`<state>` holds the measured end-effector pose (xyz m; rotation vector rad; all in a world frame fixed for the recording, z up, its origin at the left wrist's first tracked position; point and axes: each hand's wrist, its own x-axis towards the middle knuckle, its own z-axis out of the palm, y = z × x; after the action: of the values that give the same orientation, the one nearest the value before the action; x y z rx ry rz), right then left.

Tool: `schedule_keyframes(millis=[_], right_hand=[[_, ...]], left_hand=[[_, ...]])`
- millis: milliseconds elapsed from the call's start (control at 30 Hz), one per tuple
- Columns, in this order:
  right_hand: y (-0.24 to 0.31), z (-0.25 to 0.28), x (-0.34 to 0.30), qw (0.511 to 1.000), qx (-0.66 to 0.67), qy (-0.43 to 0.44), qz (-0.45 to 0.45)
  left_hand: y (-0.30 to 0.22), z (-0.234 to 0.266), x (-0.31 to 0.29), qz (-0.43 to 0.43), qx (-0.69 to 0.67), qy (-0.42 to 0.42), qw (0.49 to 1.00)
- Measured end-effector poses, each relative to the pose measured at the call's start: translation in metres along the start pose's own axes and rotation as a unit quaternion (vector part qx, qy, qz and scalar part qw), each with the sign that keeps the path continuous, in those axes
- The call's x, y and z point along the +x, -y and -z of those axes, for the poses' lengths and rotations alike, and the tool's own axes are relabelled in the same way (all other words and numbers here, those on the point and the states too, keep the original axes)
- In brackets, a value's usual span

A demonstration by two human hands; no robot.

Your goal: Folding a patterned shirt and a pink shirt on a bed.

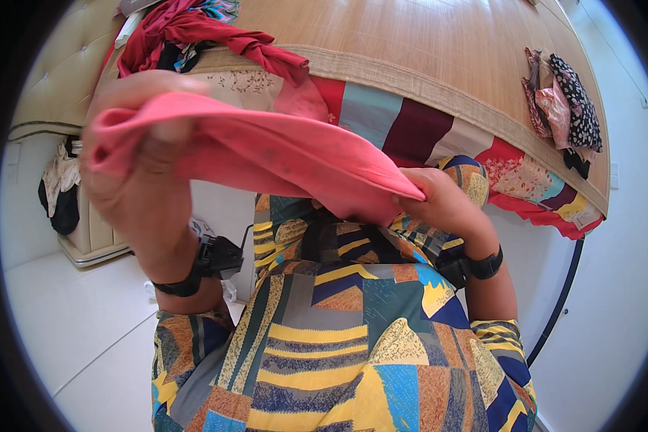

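A pink cloth (273, 147) is stretched between my two hands above my lap; what kind of garment it is, I cannot make out. Its left end is bunched in my raised left hand (140, 176), whose fingers wrap round it and are slightly smeared by motion. Lower down, my right hand (443, 201) pinches the pointed right end. The cloth dips in the middle and shows faint darker marks. Each wrist wears a black strap with a small device.
Ahead is a bed with a tan woven mat (410, 43) and a patchwork cover (417, 133) hanging at its edge. Red clothes (187, 32) lie heaped at its far left. Several garments (565, 101) are piled at the right. Dark and cream cloth (61, 187) hangs by a cream cabinet (93, 230).
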<state>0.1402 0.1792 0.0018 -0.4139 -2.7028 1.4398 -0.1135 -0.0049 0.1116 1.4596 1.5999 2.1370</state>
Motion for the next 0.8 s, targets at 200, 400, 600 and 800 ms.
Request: schedule_keyframes(millis=[200,400,600,800], right_hand=[[0.000,0.023,-0.019,0.994,-0.018,-0.063,-0.090],[-0.008,0.049,-0.044,0.970,-0.118,-0.159,-0.140],[-0.009,0.081,-0.069,0.921,-0.204,-0.319,-0.090],[-0.013,0.100,-0.082,0.922,-0.148,-0.310,-0.178]], left_hand=[[-0.002,0.037,0.015,-0.039,0.051,-0.128,0.990],[-0.002,0.048,0.025,-0.030,0.106,-0.228,0.967],[0.005,0.073,0.029,-0.029,0.110,-0.190,0.975],[0.035,0.095,0.028,0.052,0.197,-0.012,0.979]])
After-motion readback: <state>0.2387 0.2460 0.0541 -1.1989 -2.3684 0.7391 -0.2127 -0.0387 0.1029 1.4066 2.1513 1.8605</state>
